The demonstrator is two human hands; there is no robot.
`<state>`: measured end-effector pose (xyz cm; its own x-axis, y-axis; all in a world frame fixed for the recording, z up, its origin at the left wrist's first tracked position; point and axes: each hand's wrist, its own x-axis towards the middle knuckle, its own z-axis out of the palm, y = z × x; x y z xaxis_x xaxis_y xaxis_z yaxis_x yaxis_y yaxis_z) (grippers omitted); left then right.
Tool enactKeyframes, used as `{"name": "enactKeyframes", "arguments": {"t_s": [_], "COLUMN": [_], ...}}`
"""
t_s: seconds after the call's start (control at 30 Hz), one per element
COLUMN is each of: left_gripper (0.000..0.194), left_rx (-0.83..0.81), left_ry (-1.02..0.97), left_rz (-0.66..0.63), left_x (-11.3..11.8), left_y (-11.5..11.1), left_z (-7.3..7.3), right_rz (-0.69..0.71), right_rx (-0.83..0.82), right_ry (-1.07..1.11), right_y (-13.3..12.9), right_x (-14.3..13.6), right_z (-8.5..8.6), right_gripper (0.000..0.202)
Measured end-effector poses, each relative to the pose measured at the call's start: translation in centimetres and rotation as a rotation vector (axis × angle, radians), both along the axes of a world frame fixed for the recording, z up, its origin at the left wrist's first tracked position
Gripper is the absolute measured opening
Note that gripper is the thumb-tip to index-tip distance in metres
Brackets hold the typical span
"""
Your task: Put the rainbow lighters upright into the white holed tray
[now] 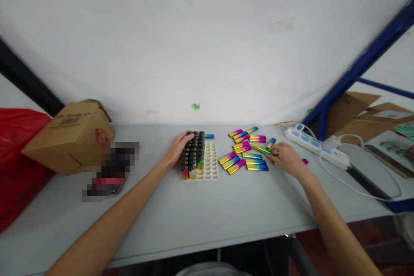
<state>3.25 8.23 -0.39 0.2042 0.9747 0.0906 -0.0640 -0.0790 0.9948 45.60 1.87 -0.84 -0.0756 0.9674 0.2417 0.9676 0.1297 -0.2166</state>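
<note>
A white tray [211, 159] with rows of round-cornered slots lies on the table. Its left part is filled with upright black-topped lighters [193, 155], a few showing red, yellow or green translucent bodies in front. My left hand [179, 148] is closed around the tray's far left side, with fingertips on the lighter tops. To the right, several shiny flat cases [242, 148] in yellow, magenta and blue lie scattered. My right hand [286, 159] is at their right edge, fingers pinched on the end of a green-yellow case [261, 150]. Another case is partly hidden beneath that hand.
A cardboard box [74, 138] and a red bag [19, 164] stand at left, beside a blurred-out dark flat object [111, 170]. At right lie a white power strip [317, 144] with looping cables and a blue metal frame [362, 60]. A blue case [209, 136] lies behind the tray.
</note>
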Motion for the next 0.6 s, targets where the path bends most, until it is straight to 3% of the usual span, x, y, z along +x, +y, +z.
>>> {"name": "enactKeyframes", "arguments": {"t_s": [0.17, 0.27, 0.33, 0.4, 0.47, 0.53, 0.6], "left_gripper": [0.031, 0.031, 0.031, 0.031, 0.032, 0.033, 0.032], "left_rx": [-0.01, 0.004, 0.015, 0.018, 0.012, 0.002, -0.002], "left_ry": [0.002, 0.006, 0.011, 0.02, 0.021, 0.015, 0.009], "left_rz": [-0.007, -0.002, -0.003, -0.005, -0.005, -0.008, -0.014], "left_x": [0.0, 0.0, -0.1, -0.1, -0.1, -0.1, -0.1], "left_y": [-0.1, 0.0, 0.0, 0.0, 0.0, 0.0, 0.0], "left_z": [0.1, 0.0, -0.1, -0.1, -0.2, -0.2, -0.2], "right_rz": [-0.07, -0.115, -0.067, 0.037, 0.162, 0.241, 0.257], "right_rx": [0.125, 0.183, 0.17, 0.075, -0.053, -0.208, -0.352], "right_ry": [0.443, 0.877, 1.182, 1.415, 1.515, 1.539, 1.524], "right_y": [0.4, 0.8, 1.1, 1.3, 1.5, 1.7, 1.9], "right_x": [-1.4, -3.7, -6.0, -8.5, -11.2, -13.7, -16.0], "right_z": [0.8, 2.7, 4.4, 6.1, 7.3, 7.7, 6.9], "right_gripper": [0.037, 0.043, 0.043, 0.044, 0.043, 0.042, 0.044]}}
